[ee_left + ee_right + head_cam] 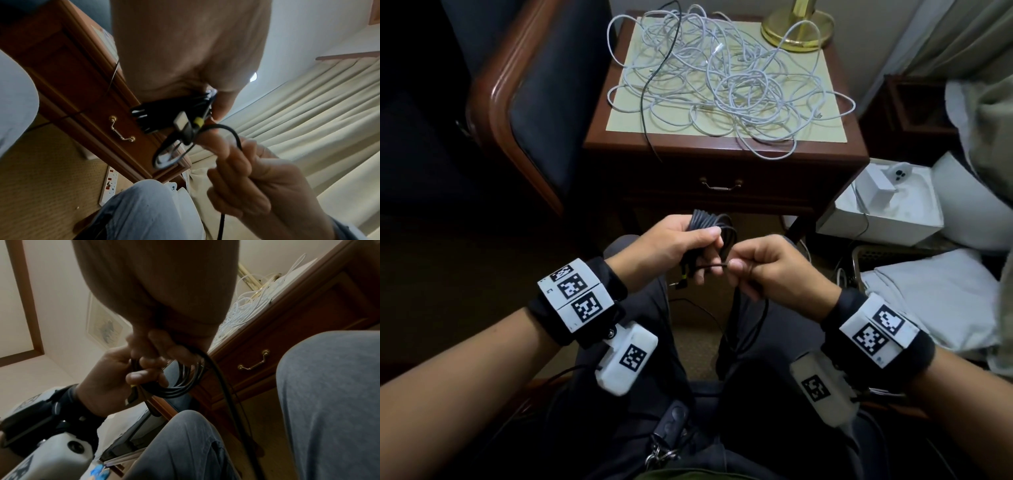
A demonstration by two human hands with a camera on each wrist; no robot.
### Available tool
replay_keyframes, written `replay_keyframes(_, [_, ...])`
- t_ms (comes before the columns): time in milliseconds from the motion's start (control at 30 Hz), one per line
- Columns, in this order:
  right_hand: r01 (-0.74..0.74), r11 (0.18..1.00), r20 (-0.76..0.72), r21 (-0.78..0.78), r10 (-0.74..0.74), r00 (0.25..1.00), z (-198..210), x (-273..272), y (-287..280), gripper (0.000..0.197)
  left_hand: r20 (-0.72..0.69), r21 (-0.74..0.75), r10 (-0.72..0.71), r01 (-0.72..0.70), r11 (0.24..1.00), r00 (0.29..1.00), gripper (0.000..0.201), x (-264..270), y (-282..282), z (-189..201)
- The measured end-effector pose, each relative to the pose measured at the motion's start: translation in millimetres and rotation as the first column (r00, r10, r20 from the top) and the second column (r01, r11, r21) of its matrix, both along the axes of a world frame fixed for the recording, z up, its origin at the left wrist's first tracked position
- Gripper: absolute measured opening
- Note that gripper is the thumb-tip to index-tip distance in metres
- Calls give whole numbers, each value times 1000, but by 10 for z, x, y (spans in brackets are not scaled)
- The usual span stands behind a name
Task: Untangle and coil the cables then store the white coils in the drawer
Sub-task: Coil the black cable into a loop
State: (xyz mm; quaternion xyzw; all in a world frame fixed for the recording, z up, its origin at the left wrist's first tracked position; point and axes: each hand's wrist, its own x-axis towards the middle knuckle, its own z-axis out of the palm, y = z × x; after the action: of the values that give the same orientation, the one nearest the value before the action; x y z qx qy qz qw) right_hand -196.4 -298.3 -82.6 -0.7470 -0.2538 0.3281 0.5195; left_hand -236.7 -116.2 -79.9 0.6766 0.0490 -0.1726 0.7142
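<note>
Head view: black coil (710, 228) gripped in left hand (674, 246) above the lap, fingers curled round the bundled loops. Right hand (774, 270) just beside it, pinching a loose black strand (710, 266) between thumb and forefinger; rest of that strand trailing down between the knees. Beyond the hands, white cables (726, 82) heaped in a tangle on the table (726, 150), spilling over its front edge, one thin black lead (650, 85) running across them. Drawer (720, 186) shut below, brass handle facing the hands. Brass lamp base (798, 29) at the table's far right corner, chair (524, 102) to the left, white box (880, 209) and bedding to the right.

Left wrist view: coil (164, 112) clamped under the left hand (191, 48), a flat plug (180, 122) and a yellow-collared plug (199, 122) poking out, neither clear from the head. Right hand (246, 178) closed round the strand (230, 131) arching up into the bundle. Drawer handle (122, 130) behind; power strip (110, 183) on the carpet.

Right wrist view: right hand (160, 288) filling the top, strand (222, 386) dropping from its fingers. Left hand (115, 378) wrapped round the coil (183, 382), loops hanging below. White cables (246, 305) seen on the table edge, drawer handle (254, 360) beneath, framed picture (104, 327) on the wall.
</note>
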Motion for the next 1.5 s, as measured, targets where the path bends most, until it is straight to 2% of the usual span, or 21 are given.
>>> replay_keyframes(167, [152,981,105,122,-165,981,-87,44,15,36,-57,-109,-136,129,986,989,23,-20,-5,65])
replay_keyframes(300, [187,976,272,111,-210,939,-167,21,14,28,-61,-60,-264,260,964,963,24,-13,69,19])
replay_keyframes(400, [204,968,253,149,-237,938,-143,4,24,31,-66,-75,-289,284,956,955,22,-2,179,38])
replay_keyframes(467, [262,946,150,192,-292,945,-118,40,11,36,-56,-139,-190,181,974,980,20,32,268,114])
replay_keyframes(567, [341,922,23,183,-350,936,-152,162,-54,33,-69,-251,84,-99,963,994,20,106,452,186])
replay_keyframes(633, [386,909,-38,158,-385,922,-216,245,-85,27,-132,-368,276,-305,878,952,26,159,578,168])
replay_keyframes(700, [441,885,-118,148,-427,897,-286,301,-86,22,-208,-456,407,-456,764,889,30,199,647,124])
replay_keyframes(767, [488,863,-194,130,-461,866,-339,327,-66,21,-265,-523,468,-534,664,843,31,214,660,90])
replay_keyframes(833, [499,862,-236,88,-469,851,-366,319,-56,21,-287,-565,505,-570,597,814,32,217,652,69])
replay_keyframes(967, [426,905,-217,2,-416,883,-381,272,-63,19,-303,-638,570,-607,473,763,33,231,630,63])
replay_keyframes(1033, [414,910,-213,-16,-408,888,-366,241,-57,21,-294,-660,600,-613,435,744,34,240,627,65])
replay_keyframes(1100, [401,915,-182,-27,-399,899,-336,200,-40,22,-239,-646,620,-599,474,748,32,242,600,74])
replay_keyframes(1233, [289,952,-11,-100,-291,957,-255,87,24,23,12,-473,594,-519,712,804,15,210,455,85])
replay_keyframes(1333, [166,977,75,-135,-157,985,-207,-7,66,27,144,-295,460,-405,865,876,12,154,345,84])
replay_keyframes(1400, [127,984,96,-124,-116,989,-197,-38,75,31,172,-193,368,-334,922,914,10,112,274,82])
replay_keyframes(1500, [87,995,81,-58,-82,993,-203,-34,65,35,173,-97,240,-226,969,955,7,51,172,76])
